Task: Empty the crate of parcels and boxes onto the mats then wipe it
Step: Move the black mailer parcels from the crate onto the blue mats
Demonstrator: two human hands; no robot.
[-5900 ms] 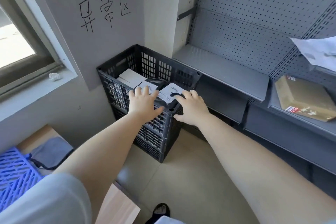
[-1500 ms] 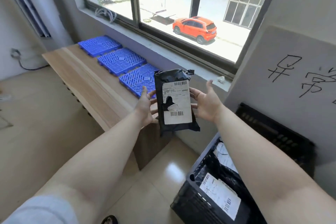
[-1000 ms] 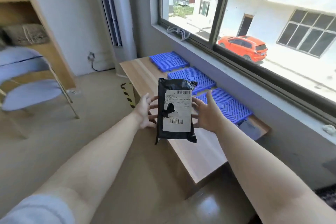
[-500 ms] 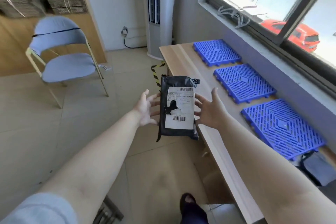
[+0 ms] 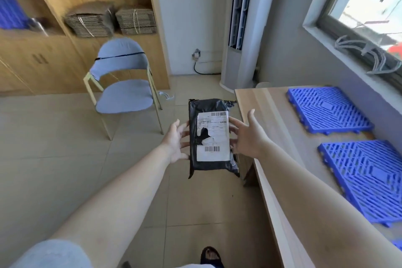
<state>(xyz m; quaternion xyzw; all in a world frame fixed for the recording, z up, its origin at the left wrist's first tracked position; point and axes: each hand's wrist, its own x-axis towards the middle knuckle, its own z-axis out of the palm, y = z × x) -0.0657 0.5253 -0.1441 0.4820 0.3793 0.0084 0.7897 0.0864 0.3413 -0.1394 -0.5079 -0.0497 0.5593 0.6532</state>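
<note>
I have the black parcel (image 5: 210,137) upright in front of me, its long axis standing nearly vertical and the white label (image 5: 213,136) facing me, hanging over the floor just left of the wooden bench (image 5: 272,115). My left hand (image 5: 176,141) presses against its left edge and my right hand (image 5: 248,135) against its right edge, so the parcel sits squarely between the two palms, pinned from both sides; on both hands the fingers run behind the bag, where I cannot see how far they wrap, and the thumbs stand free. The thing that matters now is where the mats lie from this grip: the far blue mat (image 5: 328,111) sits on the bench to the right of the parcel and beyond it, the nearer blue mat (image 5: 365,176) is right of it and closer to me, both well apart from the parcel. My right hand is the nearer one to the bench, its knuckles almost over the bench's front edge. I judge the coming move is a swing to the right across that edge, then tipping the parcel flat so its long side lies along a mat. The bag looks soft and slack at its lower corner, so I expect it to sag once one palm lets go
</note>
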